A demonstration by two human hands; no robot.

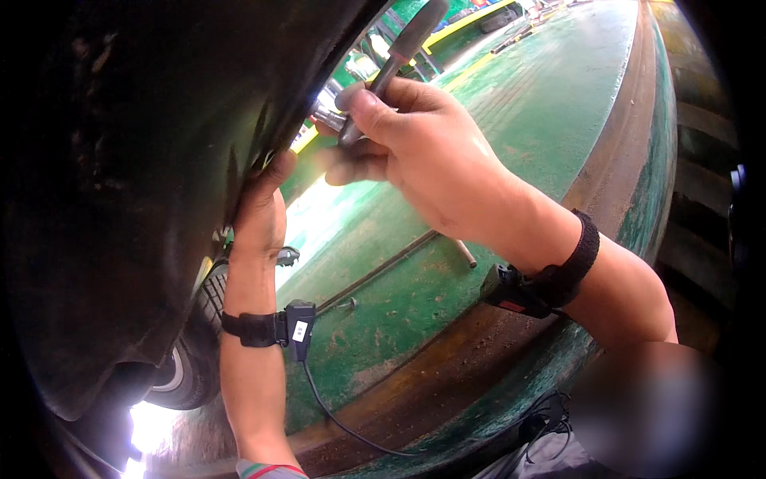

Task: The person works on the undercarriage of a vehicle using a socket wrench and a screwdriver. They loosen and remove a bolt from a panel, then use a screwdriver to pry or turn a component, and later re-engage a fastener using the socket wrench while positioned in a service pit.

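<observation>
My right hand [423, 152] is closed around a ratchet wrench [403, 46], its dark grip slanting up and to the right. Thumb and fingers wrap the head end, and some fingertips are smeared by motion. A shiny metal socket piece [329, 116] points from the ratchet's head toward the dark panel [159, 160] on the left. Just below it my left hand [262, 209] reaches up against the panel's edge. Its thumb shows there, but the other fingers are hidden, so its grip cannot be made out.
A long thin rod [375, 275] and a short rod [467, 254] lie low on the green surface [511, 152], near a small bolt [348, 304]. A tyre [195, 375] stands at lower left. A brown ledge [399, 407] curves along the near side. A cable [327, 415] hangs from my left wristband.
</observation>
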